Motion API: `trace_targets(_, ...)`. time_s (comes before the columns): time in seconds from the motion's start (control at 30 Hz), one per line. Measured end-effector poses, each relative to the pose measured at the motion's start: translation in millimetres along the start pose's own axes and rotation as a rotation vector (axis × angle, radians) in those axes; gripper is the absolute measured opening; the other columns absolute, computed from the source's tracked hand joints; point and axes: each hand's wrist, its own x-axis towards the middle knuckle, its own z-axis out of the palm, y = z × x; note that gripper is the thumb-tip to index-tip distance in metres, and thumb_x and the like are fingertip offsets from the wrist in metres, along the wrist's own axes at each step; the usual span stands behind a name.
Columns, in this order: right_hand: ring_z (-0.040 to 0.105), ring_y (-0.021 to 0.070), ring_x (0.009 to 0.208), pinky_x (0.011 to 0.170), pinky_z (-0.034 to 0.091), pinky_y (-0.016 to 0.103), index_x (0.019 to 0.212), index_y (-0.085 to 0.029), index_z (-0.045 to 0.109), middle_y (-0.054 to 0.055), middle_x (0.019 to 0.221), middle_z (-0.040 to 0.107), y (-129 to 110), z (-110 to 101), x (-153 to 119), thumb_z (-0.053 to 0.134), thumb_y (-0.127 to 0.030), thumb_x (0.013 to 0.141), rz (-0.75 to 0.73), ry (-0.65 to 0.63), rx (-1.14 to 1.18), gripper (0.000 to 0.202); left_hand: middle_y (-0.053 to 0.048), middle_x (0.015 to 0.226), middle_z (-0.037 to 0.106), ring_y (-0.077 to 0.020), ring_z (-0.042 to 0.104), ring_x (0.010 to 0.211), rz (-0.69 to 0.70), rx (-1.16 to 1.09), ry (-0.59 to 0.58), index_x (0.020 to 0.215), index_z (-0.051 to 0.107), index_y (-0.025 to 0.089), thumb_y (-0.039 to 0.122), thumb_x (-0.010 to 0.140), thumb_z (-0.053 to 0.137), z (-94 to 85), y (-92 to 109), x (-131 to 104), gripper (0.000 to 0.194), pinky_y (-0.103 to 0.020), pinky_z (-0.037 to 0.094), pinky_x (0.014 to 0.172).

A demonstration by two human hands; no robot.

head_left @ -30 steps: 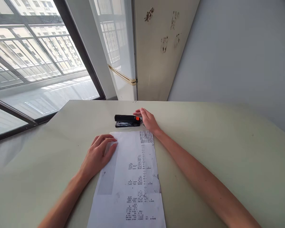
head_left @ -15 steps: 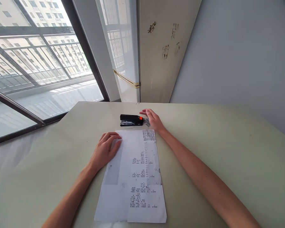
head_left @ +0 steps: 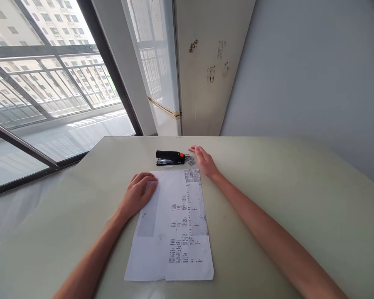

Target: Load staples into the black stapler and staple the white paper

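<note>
A printed sheet of paper (head_left: 171, 232) lies on the table, its small text running upside down to me. My left hand (head_left: 139, 193) rests on its upper left edge, fingers out and lying loosely flat. Beyond the top edge of the paper is a black stapler (head_left: 170, 157) with an orange-red patch at its right end. Small grey strips of staples (head_left: 191, 160) lie just right of it. My right hand (head_left: 206, 162) is beside these strips, on its side with the fingers extended, and I see nothing held in it.
The pale table (head_left: 262, 182) spreads to both sides of the paper. Behind its far edge stands a refrigerator (head_left: 202, 104) with a gold handle strip. A large window (head_left: 50, 91) is at the left and a grey wall (head_left: 308, 74) at the right.
My right hand has shifted slightly right, away from the stapler, and more of the staple strips show. My left hand stays on the paper. The view has tilted a little.
</note>
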Motion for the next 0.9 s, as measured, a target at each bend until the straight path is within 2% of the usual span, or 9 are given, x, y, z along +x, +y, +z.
trace_targets(0.13, 0.065, 0.0246, 0.129, 0.109, 0.051, 0.045, 0.135, -0.027, 0.061, 0.010, 0.145, 0.068, 0, -30, -38, 0.024, -0.064, 0.107, 0.026, 0.063, -0.024, 0.059, -0.006, 0.128, 0.068, -0.0256, 0.062, 0.121, 0.002, 0.009, 0.000, 0.111, 0.072, 0.027, 0.043, 0.105, 0.049, -1.0, 1, 0, 0.029, -0.043, 0.048, 0.109)
trace_targets(0.27, 0.068, 0.0282, 0.125, 0.105, 0.055, 0.048, 0.127, -0.029, 0.064, 0.010, 0.142, 0.070, -9, -66, -94, 0.035, -0.061, 0.105, 0.068, 0.080, -0.053, 0.049, -0.007, 0.129, 0.067, -0.0264, 0.060, 0.122, 0.025, 0.049, 0.019, 0.113, 0.071, 0.026, 0.042, 0.105, 0.048, -2.1, 3, 2, 0.029, -0.044, 0.048, 0.109)
trace_targets(0.37, 0.067, 0.0299, 0.128, 0.105, 0.056, 0.050, 0.124, -0.032, 0.066, 0.007, 0.143, 0.070, -16, -89, -133, 0.044, -0.057, 0.103, 0.166, 0.054, -0.036, 0.040, -0.009, 0.133, 0.065, -0.0287, 0.057, 0.125, 0.075, 0.129, 0.087, 0.117, 0.069, 0.026, 0.042, 0.105, 0.048, -3.2, 8, 14, 0.030, -0.047, 0.046, 0.111)
trace_targets(0.43, 0.065, 0.0302, 0.132, 0.108, 0.054, 0.051, 0.123, -0.033, 0.067, 0.006, 0.143, 0.070, -18, -99, -151, 0.047, -0.055, 0.103, 0.202, 0.050, 0.012, 0.036, -0.011, 0.138, 0.061, -0.0306, 0.053, 0.129, 0.127, 0.193, 0.120, 0.123, 0.067, 0.025, 0.043, 0.106, 0.047, -3.9, 13, 31, 0.031, -0.050, 0.043, 0.113)
trace_targets(0.53, 0.065, 0.0285, 0.133, 0.113, 0.052, 0.051, 0.121, -0.033, 0.067, 0.006, 0.139, 0.072, -20, -107, -162, 0.050, -0.053, 0.103, 0.224, 0.077, 0.083, 0.032, -0.013, 0.149, 0.053, -0.0332, 0.046, 0.138, 0.192, 0.256, 0.106, 0.136, 0.059, 0.023, 0.044, 0.106, 0.047, -3.7, 21, 67, 0.038, -0.053, 0.038, 0.116)
trace_targets(0.63, 0.068, 0.0278, 0.129, 0.113, 0.051, 0.051, 0.117, -0.031, 0.067, 0.007, 0.133, 0.074, -21, -107, -160, 0.051, -0.053, 0.102, 0.214, 0.094, 0.120, 0.032, -0.015, 0.151, 0.055, -0.0351, 0.043, 0.142, 0.189, 0.269, -0.043, 0.141, 0.054, 0.021, 0.046, 0.102, 0.051, -1.2, 27, 106, 0.047, -0.054, 0.034, 0.118)
trace_targets(0.73, 0.070, 0.0274, 0.124, 0.113, 0.051, 0.051, 0.114, -0.029, 0.068, 0.007, 0.128, 0.076, -23, -106, -157, 0.052, -0.054, 0.101, 0.188, 0.092, 0.150, 0.032, -0.013, 0.127, 0.071, -0.0350, 0.059, 0.125, 0.149, 0.281, -0.196, 0.129, 0.063, 0.021, 0.048, 0.097, 0.057, 1.5, 28, 133, 0.042, -0.053, 0.038, 0.113)
trace_targets(0.8, 0.071, 0.0265, 0.121, 0.112, 0.052, 0.050, 0.113, -0.028, 0.068, 0.007, 0.125, 0.077, -23, -106, -156, 0.054, -0.055, 0.101, 0.173, 0.088, 0.177, 0.032, -0.010, 0.109, 0.076, -0.0326, 0.068, 0.105, 0.117, 0.283, -0.228, 0.116, 0.068, 0.022, 0.049, 0.095, 0.060, 0.5, 25, 143, 0.036, -0.050, 0.044, 0.105)
trace_targets(0.9, 0.071, 0.0254, 0.119, 0.111, 0.052, 0.048, 0.112, -0.027, 0.067, 0.007, 0.122, 0.077, -21, -108, -156, 0.055, -0.057, 0.101, 0.162, 0.075, 0.218, 0.034, -0.009, 0.102, 0.078, -0.0311, 0.070, 0.092, 0.051, 0.279, -0.220, 0.108, 0.070, 0.023, 0.051, 0.091, 0.063, -8.5, 24, 144, 0.034, -0.046, 0.050, 0.092)
